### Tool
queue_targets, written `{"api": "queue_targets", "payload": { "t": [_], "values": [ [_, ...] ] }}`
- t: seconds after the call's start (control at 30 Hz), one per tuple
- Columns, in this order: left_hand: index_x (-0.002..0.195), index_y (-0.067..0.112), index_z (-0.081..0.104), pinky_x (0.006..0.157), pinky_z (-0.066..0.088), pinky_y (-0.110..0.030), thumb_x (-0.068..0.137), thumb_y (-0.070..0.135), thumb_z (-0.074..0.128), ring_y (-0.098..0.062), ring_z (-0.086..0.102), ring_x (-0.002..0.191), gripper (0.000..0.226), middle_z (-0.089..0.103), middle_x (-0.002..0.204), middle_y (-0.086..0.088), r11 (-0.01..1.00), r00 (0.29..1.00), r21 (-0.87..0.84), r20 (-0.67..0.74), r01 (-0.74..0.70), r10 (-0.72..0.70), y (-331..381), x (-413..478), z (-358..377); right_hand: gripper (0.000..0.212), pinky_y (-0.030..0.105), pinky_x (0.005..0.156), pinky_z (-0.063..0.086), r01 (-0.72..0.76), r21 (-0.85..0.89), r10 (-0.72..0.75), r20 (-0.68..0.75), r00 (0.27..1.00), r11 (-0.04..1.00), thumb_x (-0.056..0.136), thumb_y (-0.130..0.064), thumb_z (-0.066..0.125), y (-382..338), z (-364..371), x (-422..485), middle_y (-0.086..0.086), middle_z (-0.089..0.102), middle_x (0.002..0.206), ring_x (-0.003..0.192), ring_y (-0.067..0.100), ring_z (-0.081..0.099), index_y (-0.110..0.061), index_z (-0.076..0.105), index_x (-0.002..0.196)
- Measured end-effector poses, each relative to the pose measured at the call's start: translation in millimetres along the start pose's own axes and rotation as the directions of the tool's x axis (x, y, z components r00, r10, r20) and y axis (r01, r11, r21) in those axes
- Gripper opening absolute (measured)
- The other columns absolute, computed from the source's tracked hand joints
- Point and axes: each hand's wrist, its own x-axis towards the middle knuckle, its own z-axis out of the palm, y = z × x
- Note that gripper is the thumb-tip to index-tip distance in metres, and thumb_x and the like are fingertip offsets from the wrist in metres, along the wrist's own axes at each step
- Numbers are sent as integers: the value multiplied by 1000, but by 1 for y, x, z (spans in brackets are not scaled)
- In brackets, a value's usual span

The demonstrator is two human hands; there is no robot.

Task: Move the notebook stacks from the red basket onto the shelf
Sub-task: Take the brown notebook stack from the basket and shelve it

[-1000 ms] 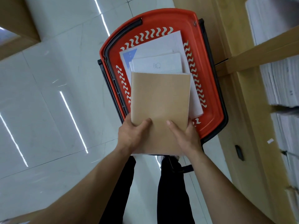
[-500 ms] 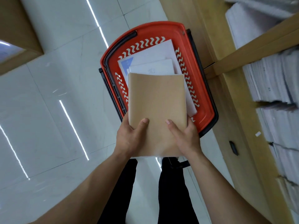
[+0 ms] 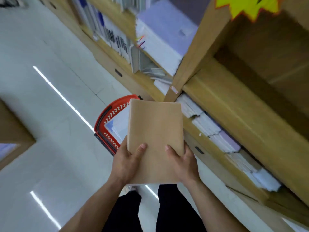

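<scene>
A brown-covered notebook stack [image 3: 154,129] is held up in front of me, above the floor. My left hand [image 3: 127,162] grips its near left corner, thumb on top. My right hand [image 3: 182,162] grips its near right corner the same way. Behind and below the stack stands the red basket [image 3: 107,117] on the floor, with white and blue notebooks [image 3: 119,125] still inside; most of the basket is hidden by the stack. The wooden shelf [image 3: 222,104] rises on the right.
The lower shelf level holds rows of white notebook stacks [image 3: 210,126]. Further back the shelf carries more stationery and paper [image 3: 160,37]. A yellow star label [image 3: 245,5] sits top right. Glossy white floor [image 3: 41,114] spreads to the left, with another wooden unit [image 3: 11,128] at the left edge.
The brown stack has been lifted clear of the basket and carried up and right toward the shelf. My view has swung up, so the shelf fills the right side.
</scene>
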Motion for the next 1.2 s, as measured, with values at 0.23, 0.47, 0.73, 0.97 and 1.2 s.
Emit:
{"api": "queue_targets", "payload": {
  "t": [0.23,0.47,0.73,0.97,1.2],
  "values": [
    [129,39,57,92,55,-43,75,75,60,-13,69,101,65,71,112,16,980,965,89,213,-177,154,94,-43,8,33,16,63,43,25,170,16,-237,971,985,84,-47,73,-36,-74,-71,-26,64,91,81,-8,60,-35,63,113],
    [125,28,61,72,48,-23,85,54,72,-18,65,98,49,68,105,9,947,917,163,341,-277,209,180,-38,69,43,26,71,49,60,370,88,-369,925,927,88,-48,70,-36,-134,-55,-14,68,104,91,9,64,-35,61,128],
    [137,17,53,85,56,-27,67,49,87,-21,64,108,84,66,121,-1,945,873,161,452,-284,186,226,33,134,40,26,72,49,111,477,92,-383,919,872,91,-25,64,-46,-165,20,-3,67,109,96,18,64,-17,59,130],
    [137,15,53,101,52,-47,67,43,83,-28,65,107,82,67,121,-7,949,901,226,420,-221,110,241,97,159,59,40,96,53,78,432,106,-386,916,899,82,-39,71,-57,-163,71,-4,67,118,108,21,63,-24,53,136],
    [139,19,48,100,51,-43,82,37,77,-26,60,107,66,61,119,-4,927,884,249,444,-280,147,250,130,184,52,41,97,53,122,430,109,-475,873,895,85,-34,71,-59,-164,113,-5,66,115,106,20,63,-27,53,133]
  ]
}}
